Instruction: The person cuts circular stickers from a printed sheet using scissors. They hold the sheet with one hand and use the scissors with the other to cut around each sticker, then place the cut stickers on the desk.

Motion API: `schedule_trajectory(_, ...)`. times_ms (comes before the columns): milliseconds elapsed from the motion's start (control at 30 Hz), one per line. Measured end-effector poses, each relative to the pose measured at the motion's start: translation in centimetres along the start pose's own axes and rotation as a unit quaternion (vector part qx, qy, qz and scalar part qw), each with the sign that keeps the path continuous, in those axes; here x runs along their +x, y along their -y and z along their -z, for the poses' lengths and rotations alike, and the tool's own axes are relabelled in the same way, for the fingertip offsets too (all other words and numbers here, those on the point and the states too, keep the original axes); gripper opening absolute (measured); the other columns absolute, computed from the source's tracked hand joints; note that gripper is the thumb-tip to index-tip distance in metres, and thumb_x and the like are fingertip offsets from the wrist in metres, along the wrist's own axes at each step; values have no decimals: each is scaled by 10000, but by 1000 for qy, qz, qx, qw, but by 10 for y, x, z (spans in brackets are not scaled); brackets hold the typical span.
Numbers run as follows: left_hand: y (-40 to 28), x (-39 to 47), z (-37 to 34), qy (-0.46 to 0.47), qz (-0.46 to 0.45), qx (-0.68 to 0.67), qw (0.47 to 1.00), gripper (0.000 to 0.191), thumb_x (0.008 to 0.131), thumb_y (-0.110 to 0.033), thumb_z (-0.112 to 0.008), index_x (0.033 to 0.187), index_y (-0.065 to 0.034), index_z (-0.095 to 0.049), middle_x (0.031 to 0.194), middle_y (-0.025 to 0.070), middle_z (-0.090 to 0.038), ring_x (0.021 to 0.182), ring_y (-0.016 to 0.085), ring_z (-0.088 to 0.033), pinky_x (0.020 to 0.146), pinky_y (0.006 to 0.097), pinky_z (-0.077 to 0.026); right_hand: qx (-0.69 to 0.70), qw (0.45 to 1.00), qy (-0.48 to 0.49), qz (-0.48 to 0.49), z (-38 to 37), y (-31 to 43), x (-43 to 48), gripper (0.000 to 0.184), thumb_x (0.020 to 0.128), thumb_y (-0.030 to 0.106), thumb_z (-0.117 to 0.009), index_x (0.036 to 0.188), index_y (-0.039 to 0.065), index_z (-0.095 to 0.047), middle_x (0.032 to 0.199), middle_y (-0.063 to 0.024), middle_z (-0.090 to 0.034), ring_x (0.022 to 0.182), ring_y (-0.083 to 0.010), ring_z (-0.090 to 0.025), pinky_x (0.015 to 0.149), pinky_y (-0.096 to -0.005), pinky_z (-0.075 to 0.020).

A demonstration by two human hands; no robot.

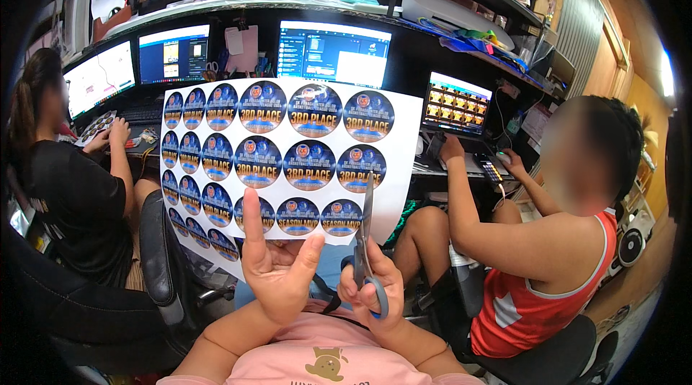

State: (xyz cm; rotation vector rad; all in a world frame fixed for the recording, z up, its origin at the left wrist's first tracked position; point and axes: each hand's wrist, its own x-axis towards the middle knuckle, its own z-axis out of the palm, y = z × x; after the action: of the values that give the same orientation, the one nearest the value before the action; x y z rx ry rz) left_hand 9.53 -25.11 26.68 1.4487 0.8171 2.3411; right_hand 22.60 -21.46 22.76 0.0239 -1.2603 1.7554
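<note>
A large white sheet (403,131) printed with rows of round blue basketball stickers stands upright before me, its left part curving away. My left hand (278,271) is at its lower edge, index finger raised in front of the print and thumb pointing up; the other fingers are partly hidden behind the edge, so its grip is unclear. In my right hand (373,282) is a pair of scissors (365,223) with dark blue-grey handles. Their blades point up at the sheet's lower right, overlapping a round print there.
A co-worker in black (75,196) sits at left handling a smaller printed sheet; another in a red jersey (527,287) sits close at right by a laptop (454,104). Monitors (335,52) line the desk behind the sheet. A black chair armrest (162,250) stands at left.
</note>
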Motion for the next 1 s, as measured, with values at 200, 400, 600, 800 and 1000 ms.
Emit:
schedule_trajectory(200,-2,4,4,6,1,3,1000,851,806,142,-539,1458,-84,-42,1359,178,-374,1116,209,-516,887,323,-475,-11,1000,-5,-14,1,5,-1,732,827,288,-677,1428,128,-290,727,-27,-453,616,-86,-380,531,-203,-302)
schedule_trajectory(400,-4,10,8,26,1,-6,1000,850,796,143,-550,1458,-86,-68,1341,173,-397,1113,216,-520,892,325,-476,11,1000,1,-15,2,8,0,743,830,195,-677,1425,38,-261,718,-9,-476,602,-47,-393,530,-162,-288)
schedule_trajectory(600,-8,18,9,29,1,-5,1000,836,788,147,-556,1455,-75,-103,1346,176,-389,1147,231,-494,916,339,-459,43,998,8,-34,5,12,0,758,813,177,-692,1413,0,-265,708,-12,-480,588,-43,-388,508,-158,-272)
schedule_trajectory(800,-7,25,14,68,-7,-21,997,829,783,149,-561,1453,-60,-120,1371,174,-364,1171,233,-472,928,349,-448,28,999,12,-44,7,19,3,754,809,172,-695,1410,-1,-273,700,-18,-487,582,-48,-392,507,-161,-271)
schedule_trajectory(1000,-8,28,15,68,-3,-30,997,827,781,140,-573,1450,-46,-123,1380,175,-358,1169,232,-476,928,344,-451,32,999,14,-42,7,21,4,749,807,175,-695,1407,-1,-281,698,-25,-490,568,-53,-391,496,-170,-270)
